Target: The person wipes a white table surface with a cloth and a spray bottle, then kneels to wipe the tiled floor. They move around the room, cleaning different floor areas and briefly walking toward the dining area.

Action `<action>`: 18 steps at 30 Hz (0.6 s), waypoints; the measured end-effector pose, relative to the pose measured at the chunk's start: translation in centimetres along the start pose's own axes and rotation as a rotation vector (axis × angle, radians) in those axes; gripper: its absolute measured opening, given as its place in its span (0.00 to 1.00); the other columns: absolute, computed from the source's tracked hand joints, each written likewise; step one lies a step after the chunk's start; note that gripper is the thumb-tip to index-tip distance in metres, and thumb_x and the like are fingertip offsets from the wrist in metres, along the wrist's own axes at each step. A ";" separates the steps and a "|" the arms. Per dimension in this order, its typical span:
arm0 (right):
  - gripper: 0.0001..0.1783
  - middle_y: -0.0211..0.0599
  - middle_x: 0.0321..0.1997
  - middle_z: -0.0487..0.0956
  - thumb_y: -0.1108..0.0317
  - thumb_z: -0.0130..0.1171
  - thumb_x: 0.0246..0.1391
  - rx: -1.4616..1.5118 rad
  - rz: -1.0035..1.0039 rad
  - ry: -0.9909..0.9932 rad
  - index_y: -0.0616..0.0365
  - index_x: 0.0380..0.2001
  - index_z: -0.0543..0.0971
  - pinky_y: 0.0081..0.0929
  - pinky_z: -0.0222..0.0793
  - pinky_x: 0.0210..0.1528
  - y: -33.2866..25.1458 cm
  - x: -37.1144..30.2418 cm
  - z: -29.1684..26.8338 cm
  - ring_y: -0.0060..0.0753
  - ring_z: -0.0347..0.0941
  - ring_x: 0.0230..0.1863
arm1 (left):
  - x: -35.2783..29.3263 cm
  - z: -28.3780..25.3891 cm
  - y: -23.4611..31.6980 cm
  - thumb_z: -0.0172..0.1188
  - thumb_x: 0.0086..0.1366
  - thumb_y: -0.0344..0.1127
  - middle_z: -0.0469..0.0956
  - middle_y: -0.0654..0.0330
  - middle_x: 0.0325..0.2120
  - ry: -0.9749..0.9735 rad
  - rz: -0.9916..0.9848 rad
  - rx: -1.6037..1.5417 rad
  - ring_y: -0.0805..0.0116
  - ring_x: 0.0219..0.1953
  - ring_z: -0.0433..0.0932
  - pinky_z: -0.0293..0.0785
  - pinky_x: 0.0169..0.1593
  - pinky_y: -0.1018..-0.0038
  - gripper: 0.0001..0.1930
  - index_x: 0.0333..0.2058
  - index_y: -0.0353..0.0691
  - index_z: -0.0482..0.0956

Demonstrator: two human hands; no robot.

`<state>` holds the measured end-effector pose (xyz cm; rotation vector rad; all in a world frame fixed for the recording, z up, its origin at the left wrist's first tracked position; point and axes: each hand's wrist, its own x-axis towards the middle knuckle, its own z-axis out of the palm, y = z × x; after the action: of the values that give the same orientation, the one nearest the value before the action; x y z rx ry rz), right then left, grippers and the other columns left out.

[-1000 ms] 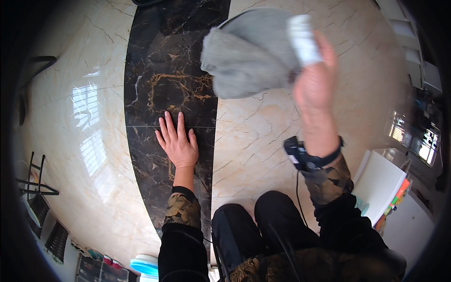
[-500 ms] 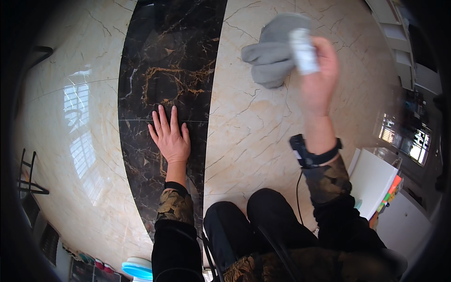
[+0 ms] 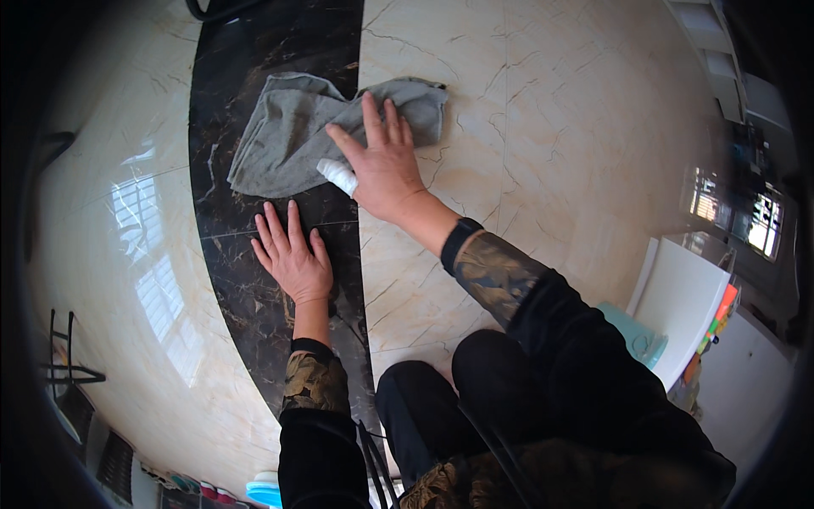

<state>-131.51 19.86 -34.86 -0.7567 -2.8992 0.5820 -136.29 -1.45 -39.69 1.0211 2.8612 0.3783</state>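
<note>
A grey cloth lies spread over the black marbled floor strip, its right end reaching onto the cream tile. My right hand presses on the cloth's right part with fingers stretched and spread; its thumb is wrapped in a white bandage. Just below the cloth's near edge, my left hand rests flat on the black strip, fingers apart and holding nothing. My knees are bent low over the floor.
Cream veined tiles flank the strip. At the right stand a white box-like unit and a teal item. Black metal legs show at the left, another dark leg at the top. A blue basin sits at the lower edge.
My right hand has swept left with the cloth from the cream tile onto the black strip. The bunched cloth is now spread out. My left hand stays flat on the floor.
</note>
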 end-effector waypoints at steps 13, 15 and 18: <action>0.34 0.62 0.81 0.48 0.57 0.61 0.62 -0.105 0.147 -0.343 0.30 0.72 0.70 0.55 0.50 0.74 7.4 -14.4 -5.1 0.66 0.50 0.78 | -0.1 0.2 -0.1 0.51 0.74 0.48 0.54 0.53 0.77 0.038 0.036 0.018 0.49 0.78 0.51 0.42 0.76 0.48 0.29 0.71 0.54 0.67; 0.35 0.59 0.82 0.47 0.56 0.62 0.60 -0.106 0.062 -0.234 0.28 0.72 0.70 0.60 0.44 0.76 7.4 -13.9 -4.3 0.68 0.46 0.79 | -0.1 0.4 -0.2 0.51 0.74 0.48 0.55 0.53 0.77 0.046 0.039 0.028 0.49 0.78 0.52 0.42 0.76 0.49 0.29 0.71 0.54 0.67; 0.36 0.55 0.83 0.46 0.54 0.64 0.58 -0.063 -0.030 -0.134 0.25 0.71 0.70 0.67 0.39 0.77 6.8 -12.0 -2.1 0.72 0.41 0.80 | -0.1 0.8 -0.4 0.51 0.74 0.48 0.56 0.55 0.76 0.073 0.056 0.033 0.50 0.78 0.52 0.42 0.77 0.50 0.29 0.72 0.54 0.67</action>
<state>-117.58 20.19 -35.44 -0.7055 -3.0596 0.5618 -136.32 -1.69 -40.60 1.1174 2.9179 0.3818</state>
